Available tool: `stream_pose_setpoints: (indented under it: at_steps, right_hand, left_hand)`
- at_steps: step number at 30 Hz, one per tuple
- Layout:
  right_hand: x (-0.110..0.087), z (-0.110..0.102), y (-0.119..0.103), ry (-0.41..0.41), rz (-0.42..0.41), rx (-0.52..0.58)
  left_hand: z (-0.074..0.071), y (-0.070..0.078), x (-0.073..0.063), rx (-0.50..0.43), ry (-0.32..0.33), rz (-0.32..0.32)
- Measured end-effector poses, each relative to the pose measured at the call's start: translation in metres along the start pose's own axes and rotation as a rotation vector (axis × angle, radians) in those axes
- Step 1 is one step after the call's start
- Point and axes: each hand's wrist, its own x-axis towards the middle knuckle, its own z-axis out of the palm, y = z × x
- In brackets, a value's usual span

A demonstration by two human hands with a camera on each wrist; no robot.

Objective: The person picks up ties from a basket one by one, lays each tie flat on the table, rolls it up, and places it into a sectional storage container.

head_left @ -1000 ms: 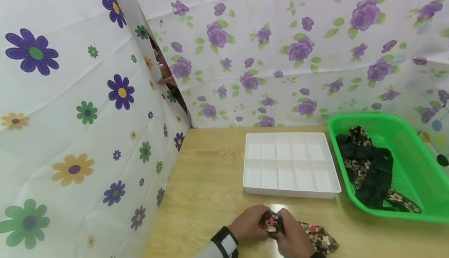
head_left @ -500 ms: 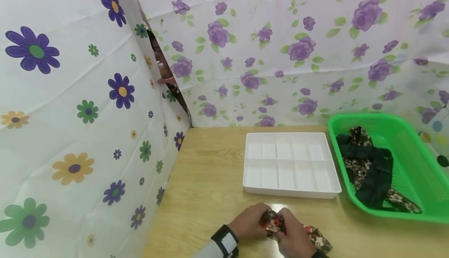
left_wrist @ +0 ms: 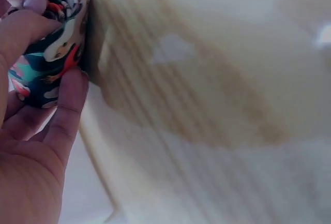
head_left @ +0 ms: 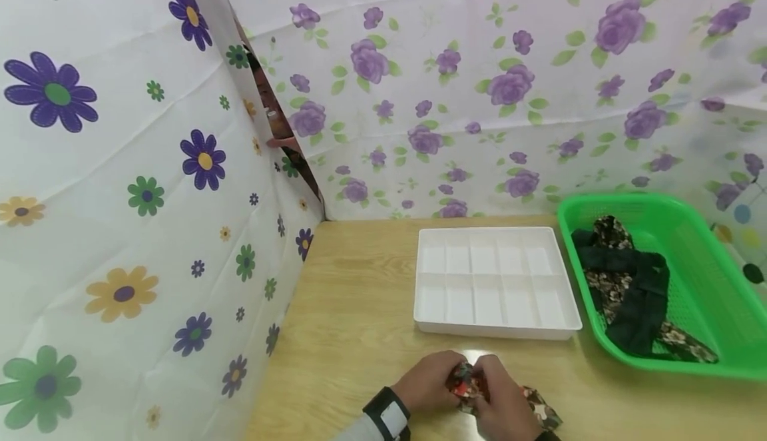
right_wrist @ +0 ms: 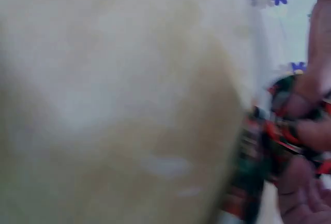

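Note:
A necktie (head_left: 542, 409) printed with colourful figures is partly wound into a roll (left_wrist: 51, 58) at the front of the table. My left hand (head_left: 428, 382) grips one side of that roll, with thumb and fingers curled round it in the left wrist view. On the other side my right hand (head_left: 505, 401) pinches the roll. Past the right hand, the loose tail of the necktie lies toward the right, partly hidden by that hand. In the right wrist view a blurred length of the patterned cloth (right_wrist: 249, 167) hangs from the roll.
A white divided tray (head_left: 497, 330) sits just beyond my hands. To its right, a green plastic basket (head_left: 713, 308) holds dark and flower-printed ties (head_left: 641, 294). Flowered sheets (head_left: 383, 181) wall the table's back and left; a person (head_left: 281, 141) shows through a gap.
The loose tail has become shorter and its tip has drawn left toward my right hand. The roll has turned between the fingers. Tray and basket stay put.

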Motion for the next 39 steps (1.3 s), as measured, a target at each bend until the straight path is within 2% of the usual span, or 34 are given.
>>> stream_pose_setpoints:
  at_steps: [4,10,12,14,17,19,23,25,30,31,33,37,38,39]
  right_hand:
    - [0.007,0.000,0.002,-0.038,-0.048,-0.084]
    - [0.002,0.003,0.011,0.001,0.110,0.033]
    - [0.000,0.001,0.007,-0.014,0.128,0.042]
    - [-0.001,-0.002,0.000,-0.023,0.091,-0.017]
    - [-0.002,-0.001,-0.005,0.006,-0.015,-0.114]
    - [-0.005,0.005,-0.001,0.073,-0.095,-0.165]
    - [-0.010,0.021,0.019,0.246,-0.171,-0.161]
    - [-0.008,0.019,0.019,0.235,-0.131,-0.147]
    - [-0.002,0.003,0.000,0.059,-0.032,-0.231]
    - [-0.003,0.003,0.000,0.069,-0.057,-0.237]
    - [-0.006,0.005,0.002,0.087,-0.037,-0.201]
    - [-0.008,0.007,0.009,0.120,0.034,-0.043]
    - [-0.008,0.006,0.009,0.110,0.057,-0.031]
    - [-0.006,0.005,0.008,0.103,0.038,-0.048]
  left_hand:
    - [-0.002,0.003,-0.001,0.028,0.020,0.010]
    - [-0.001,0.003,-0.003,-0.056,0.029,0.028]
    - [0.000,0.002,-0.003,-0.067,0.045,0.025]
    - [0.003,0.002,-0.003,-0.047,0.061,0.023]
    - [0.009,0.002,-0.005,0.007,0.070,0.022]
    - [0.011,0.003,-0.007,0.023,0.063,0.026]
    - [0.010,0.005,-0.009,0.003,0.060,0.045]
    - [0.008,0.006,-0.008,-0.011,0.056,0.050]
    - [0.007,0.008,-0.005,0.047,0.035,0.030]
    - [0.008,0.008,-0.006,0.053,0.034,0.028]
    - [0.009,0.007,-0.007,0.039,0.032,0.025]
    - [0.008,0.004,-0.007,-0.041,0.045,0.019]
    - [0.007,0.004,-0.006,-0.049,0.051,0.020]
    - [0.006,0.003,-0.005,-0.049,0.057,0.021]
